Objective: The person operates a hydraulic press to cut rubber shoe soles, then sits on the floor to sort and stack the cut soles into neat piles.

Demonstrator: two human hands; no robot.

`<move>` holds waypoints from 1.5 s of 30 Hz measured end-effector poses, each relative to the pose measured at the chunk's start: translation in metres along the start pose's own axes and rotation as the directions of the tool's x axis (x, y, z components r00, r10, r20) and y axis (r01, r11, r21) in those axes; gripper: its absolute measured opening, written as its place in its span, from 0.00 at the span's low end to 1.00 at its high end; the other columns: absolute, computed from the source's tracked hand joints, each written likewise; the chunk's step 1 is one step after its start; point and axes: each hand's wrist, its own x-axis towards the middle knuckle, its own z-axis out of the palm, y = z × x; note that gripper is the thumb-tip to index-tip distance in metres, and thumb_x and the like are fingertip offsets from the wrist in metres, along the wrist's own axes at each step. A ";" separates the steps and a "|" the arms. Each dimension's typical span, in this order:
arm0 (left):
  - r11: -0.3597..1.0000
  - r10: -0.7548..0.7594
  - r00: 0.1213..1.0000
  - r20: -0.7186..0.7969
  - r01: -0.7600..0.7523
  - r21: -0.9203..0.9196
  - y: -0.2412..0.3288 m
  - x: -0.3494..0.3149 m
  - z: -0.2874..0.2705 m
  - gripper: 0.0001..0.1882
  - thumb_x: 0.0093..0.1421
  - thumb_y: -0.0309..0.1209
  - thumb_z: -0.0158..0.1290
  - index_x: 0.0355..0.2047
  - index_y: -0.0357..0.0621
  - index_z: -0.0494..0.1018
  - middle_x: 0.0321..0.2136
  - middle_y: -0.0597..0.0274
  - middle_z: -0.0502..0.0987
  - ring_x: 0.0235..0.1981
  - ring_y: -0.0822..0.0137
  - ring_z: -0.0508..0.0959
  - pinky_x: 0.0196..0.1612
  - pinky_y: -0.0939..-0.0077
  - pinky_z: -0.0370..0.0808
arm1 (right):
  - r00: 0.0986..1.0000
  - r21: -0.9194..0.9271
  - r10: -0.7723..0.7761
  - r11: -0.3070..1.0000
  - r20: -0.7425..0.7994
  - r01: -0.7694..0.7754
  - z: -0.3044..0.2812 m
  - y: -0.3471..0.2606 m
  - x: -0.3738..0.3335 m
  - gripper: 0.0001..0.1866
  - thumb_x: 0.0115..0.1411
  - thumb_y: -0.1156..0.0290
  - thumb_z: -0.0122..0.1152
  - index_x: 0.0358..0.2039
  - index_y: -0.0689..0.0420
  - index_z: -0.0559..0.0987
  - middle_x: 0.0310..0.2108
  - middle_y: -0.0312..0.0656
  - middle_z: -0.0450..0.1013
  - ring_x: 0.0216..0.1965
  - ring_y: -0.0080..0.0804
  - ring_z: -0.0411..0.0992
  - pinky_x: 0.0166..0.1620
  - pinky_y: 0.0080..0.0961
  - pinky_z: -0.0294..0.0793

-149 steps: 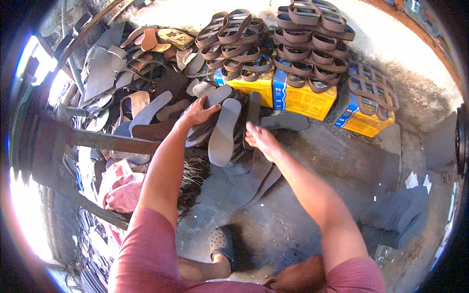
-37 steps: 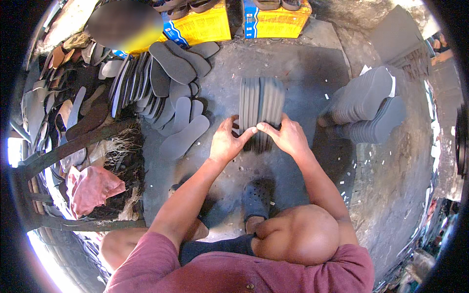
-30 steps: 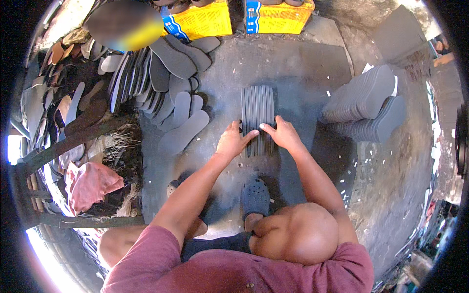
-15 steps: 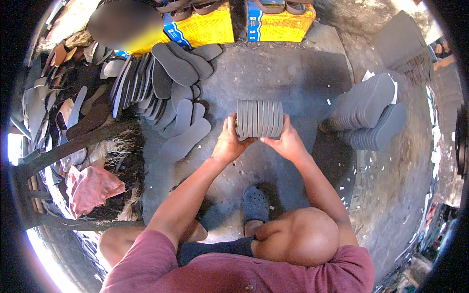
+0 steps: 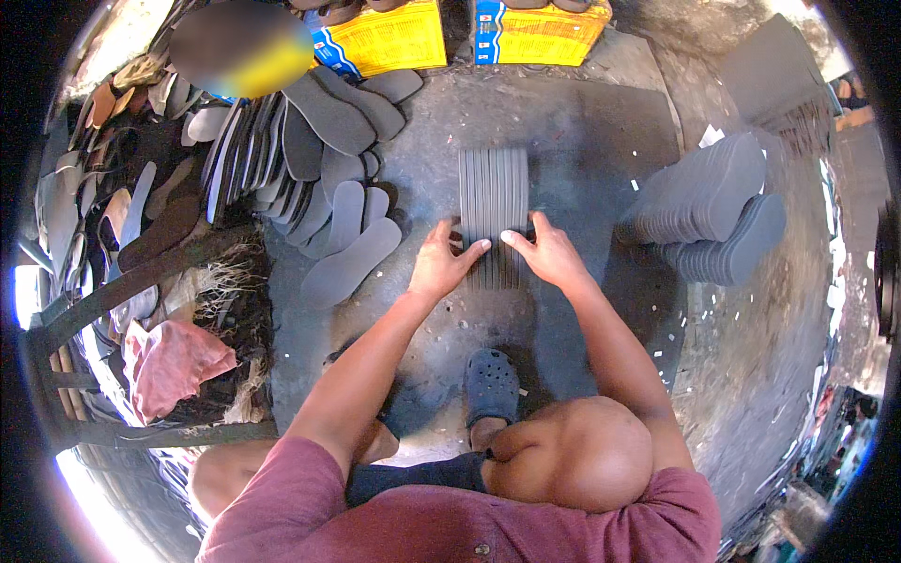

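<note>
Item, one bundle of grey soles (image 5: 494,192): seen edge-on, layers side by side, between the two hands in front of the knees; contact with the floor (image 5: 582,122), cannot tell.
Left hand (image 5: 439,261): clamped on the bundle's left side, thumb across the near face.
Right hand (image 5: 552,255): clamped on its right side, thumb likewise; thumb tips apart.
To the right, well apart: two leaning rows of soles (image 5: 704,192), side by side.
To the left: loose soles (image 5: 352,263), overlapping; pink cloth (image 5: 178,366) nearer the body.
Step in hand, as judged: squaring the bundle. Next move calls for level edges and even pressure from both sides.
</note>
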 end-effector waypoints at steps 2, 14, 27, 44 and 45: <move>1.000 -0.011 1.000 -0.020 0.011 -0.011 -0.016 0.000 0.010 0.44 0.58 0.52 0.69 0.63 0.32 0.67 0.50 0.40 0.79 0.45 0.50 0.83 0.49 0.59 0.81 | 0.999 -0.075 -0.006 0.997 -0.038 0.003 0.024 0.012 0.012 0.43 0.65 0.42 0.63 0.63 0.69 0.68 0.49 0.69 0.77 0.52 0.69 0.76 0.55 0.55 0.75; 0.913 0.408 0.903 -0.134 -0.408 0.030 0.023 -0.001 0.017 0.29 0.66 0.45 0.61 0.61 0.38 0.75 0.52 0.44 0.75 0.55 0.47 0.75 0.59 0.58 0.73 | 0.953 0.673 0.295 0.719 -0.069 -0.174 0.031 0.011 0.007 0.66 0.51 0.33 0.73 0.73 0.70 0.53 0.65 0.66 0.65 0.68 0.52 0.65 0.67 0.43 0.66; 0.670 -0.342 0.916 -0.209 0.394 0.629 -0.090 -0.037 -0.099 0.72 0.44 0.50 0.76 0.78 0.59 0.35 0.75 0.52 0.48 0.77 0.47 0.47 0.73 0.26 0.44 | 0.942 0.687 0.327 0.669 0.073 -0.285 -0.041 0.053 0.025 0.47 0.55 0.43 0.73 0.65 0.66 0.71 0.64 0.56 0.70 0.64 0.50 0.68 0.66 0.45 0.64; 0.774 -0.180 0.872 0.456 -0.160 0.613 -0.087 -0.038 -0.071 0.67 0.42 0.55 0.74 0.75 0.44 0.50 0.67 0.37 0.64 0.70 0.39 0.62 0.71 0.42 0.59 | 0.727 -0.190 -0.653 0.702 0.212 0.686 0.103 -0.075 -0.018 0.56 0.52 0.53 0.78 0.73 0.63 0.56 0.67 0.58 0.64 0.69 0.56 0.62 0.71 0.50 0.59; 0.772 -0.163 0.824 0.543 -0.236 0.590 -0.086 -0.037 -0.074 0.65 0.43 0.56 0.74 0.74 0.44 0.52 0.67 0.36 0.64 0.70 0.39 0.62 0.71 0.44 0.60 | 0.725 -0.260 -0.644 0.677 0.245 0.689 0.116 -0.071 -0.025 0.54 0.53 0.48 0.75 0.72 0.62 0.59 0.66 0.57 0.65 0.68 0.57 0.62 0.69 0.53 0.61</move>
